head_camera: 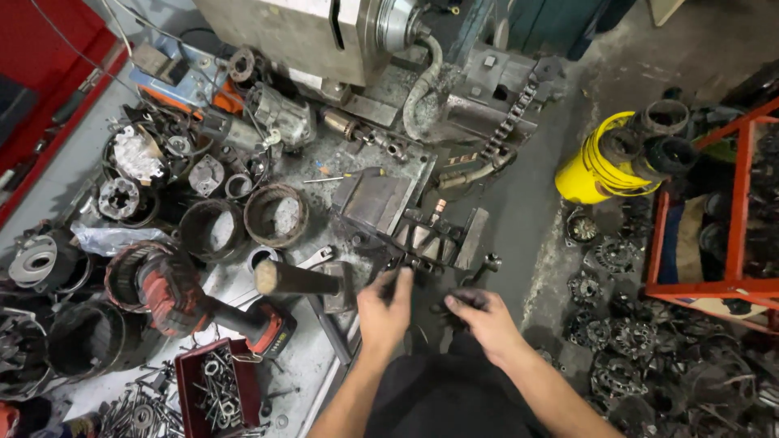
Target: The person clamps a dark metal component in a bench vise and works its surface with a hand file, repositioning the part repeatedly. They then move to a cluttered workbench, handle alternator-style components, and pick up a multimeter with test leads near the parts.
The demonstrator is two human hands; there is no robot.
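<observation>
- Workbench [381, 150]: grey metal top, oily and crowded, with a machine body at 12 o'clock. Judged best worked close to the bench edge, where a dropped part stays within reach.
- Left hand [385, 308]: at 6 o'clock of the view, fingers curled forward onto a dark, blurred small part [403, 280]; the grip looks partly closed, though how firmly it holds cannot be told.
- Right hand [480, 318]: just at 3 o'clock of the left hand, fingers bent around a dark greasy piece [462, 302], thumb on top. A two-handed steady hold seems advisable, the surfaces looking slippery.
- Hammer [304, 281]: wooden handle, steel head, lying at 9 o'clock of the left hand, near but apart.
- Finned black casting [426, 241]: at 12 o'clock of both hands, beside an angled steel plate.
- Red tray of nuts and washers [217, 389]: at 8 o'clock.
- The held part: small, black, grimy, shape not discernible.
</observation>
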